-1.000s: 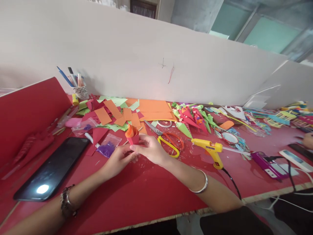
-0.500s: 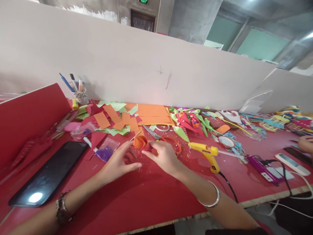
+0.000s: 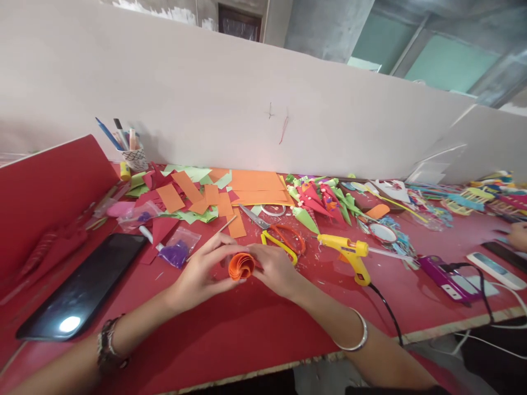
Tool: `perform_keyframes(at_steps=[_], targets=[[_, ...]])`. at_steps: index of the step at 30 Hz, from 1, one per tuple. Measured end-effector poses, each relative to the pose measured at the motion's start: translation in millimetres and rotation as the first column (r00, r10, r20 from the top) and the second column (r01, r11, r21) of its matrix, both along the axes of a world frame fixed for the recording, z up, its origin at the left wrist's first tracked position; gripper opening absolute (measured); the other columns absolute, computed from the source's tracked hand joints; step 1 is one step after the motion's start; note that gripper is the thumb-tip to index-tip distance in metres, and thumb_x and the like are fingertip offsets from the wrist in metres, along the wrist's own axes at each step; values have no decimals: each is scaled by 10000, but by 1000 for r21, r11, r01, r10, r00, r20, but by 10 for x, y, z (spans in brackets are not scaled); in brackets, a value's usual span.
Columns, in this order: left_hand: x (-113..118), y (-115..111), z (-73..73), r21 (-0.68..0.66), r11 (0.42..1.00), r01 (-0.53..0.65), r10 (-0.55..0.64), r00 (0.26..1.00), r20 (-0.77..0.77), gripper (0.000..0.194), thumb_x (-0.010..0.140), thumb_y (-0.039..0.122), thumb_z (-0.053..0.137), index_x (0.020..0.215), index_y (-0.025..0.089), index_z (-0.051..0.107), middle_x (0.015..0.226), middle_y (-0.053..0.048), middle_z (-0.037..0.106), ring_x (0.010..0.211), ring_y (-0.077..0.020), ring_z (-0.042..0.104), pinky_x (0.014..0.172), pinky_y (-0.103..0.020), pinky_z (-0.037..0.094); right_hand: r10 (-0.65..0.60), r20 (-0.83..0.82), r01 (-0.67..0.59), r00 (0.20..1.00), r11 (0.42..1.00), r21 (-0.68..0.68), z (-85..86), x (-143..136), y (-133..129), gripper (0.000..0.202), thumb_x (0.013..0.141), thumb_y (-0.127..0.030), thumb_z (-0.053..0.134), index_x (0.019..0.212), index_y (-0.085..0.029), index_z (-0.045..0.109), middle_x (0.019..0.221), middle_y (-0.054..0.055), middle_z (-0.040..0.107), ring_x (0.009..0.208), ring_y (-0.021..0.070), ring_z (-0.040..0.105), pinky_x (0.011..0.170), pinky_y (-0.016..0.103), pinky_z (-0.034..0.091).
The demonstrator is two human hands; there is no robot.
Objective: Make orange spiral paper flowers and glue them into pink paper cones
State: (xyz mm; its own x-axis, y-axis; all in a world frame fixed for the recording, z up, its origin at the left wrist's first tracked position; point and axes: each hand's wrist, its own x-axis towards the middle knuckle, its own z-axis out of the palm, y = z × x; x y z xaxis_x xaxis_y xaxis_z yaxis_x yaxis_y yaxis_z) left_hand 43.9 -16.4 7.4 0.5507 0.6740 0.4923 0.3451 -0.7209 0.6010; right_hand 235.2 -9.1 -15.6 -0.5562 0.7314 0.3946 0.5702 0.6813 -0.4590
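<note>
A rolled orange paper spiral is between my two hands, its coiled end facing me. My left hand curls round its left side, thumb below and fingers above. On the right, my right hand has its fingers closed against the roll. Just behind my hands lie scissors with orange and yellow handles. A thin stick and orange paper pieces are on the red table. The yellow glue gun rests to the right.
A black phone and a bag of purple bits lie left. A pen cup stands by the white partition. Paper cones lie behind. A purple power strip and another person's hand are right.
The orange roll has come lower and turned its coiled end towards me. My left hand has closed in on it, and the scissors' handles now show more.
</note>
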Motion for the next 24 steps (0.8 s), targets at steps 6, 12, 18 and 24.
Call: perform_keyframes(at_steps=[6,12,18,24], targets=[[46,35,21,39,992,124,-120,989,-84,380,754,246,599,1118,249,492,975,-52,463,907,-170,476,779,-282,448,67,37,-66,997,997,-34,-9,-52,-24,137,811,-229,469,925,-189,532,895,56,630,782,181,587,645,279,442],[126,98,119,-2,977,213,-210,964,-161,216,750,313,598,931,200,560,936,-49,504,850,-161,486,760,-269,424,154,-16,-155,988,986,-68,-58,-62,-18,110,814,-279,459,824,-200,536,824,56,611,723,189,563,635,289,446],[167,104,143,-13,980,198,-197,963,-183,160,778,303,544,849,172,484,882,-47,513,795,-161,464,732,-285,403,182,-144,-203,973,968,-146,-171,-81,-38,235,826,-389,426,941,-196,492,899,63,598,757,180,551,660,284,455],[207,108,144,-87,975,207,-215,971,-101,218,734,289,604,877,175,486,872,-41,517,821,-167,473,751,-299,407,205,-130,-230,970,947,-225,-209,-119,-66,180,842,-306,368,863,-169,483,827,57,584,720,166,550,635,276,463]])
